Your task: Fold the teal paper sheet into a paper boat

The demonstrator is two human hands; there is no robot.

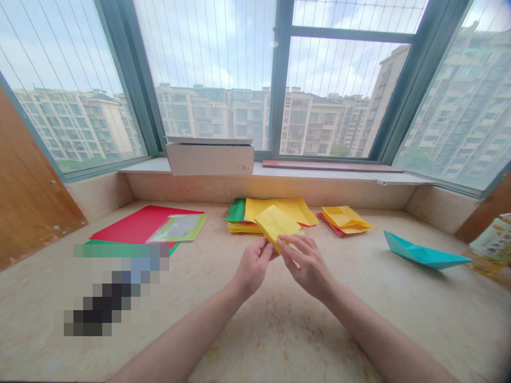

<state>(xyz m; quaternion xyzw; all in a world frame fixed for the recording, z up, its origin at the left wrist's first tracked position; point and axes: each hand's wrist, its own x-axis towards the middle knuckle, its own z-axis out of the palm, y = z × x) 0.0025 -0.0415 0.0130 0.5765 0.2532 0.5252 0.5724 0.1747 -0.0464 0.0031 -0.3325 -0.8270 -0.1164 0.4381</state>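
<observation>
A folded piece of yellow paper point(277, 221) is held up above the counter, tilted, between both hands. My left hand point(255, 264) pinches its lower corner between thumb and fingers. On the right side of that same corner, my right hand point(305, 260) grips the edge, fingers bent over it. Behind the hands lies a stack of folded yellow and green paper point(236, 209). To its right sits a smaller pile of folded yellow and red paper point(346, 219). A blue paper boat point(425, 254) rests farther right.
Red sheets point(136, 223) lie at the left, with a green-edged packet point(179, 227) on them. A pixelated patch hides something below. A white box point(209, 158) and a reddish-brown strip point(331, 166) sit on the window ledge. A clear container point(493, 247) stands at the right edge.
</observation>
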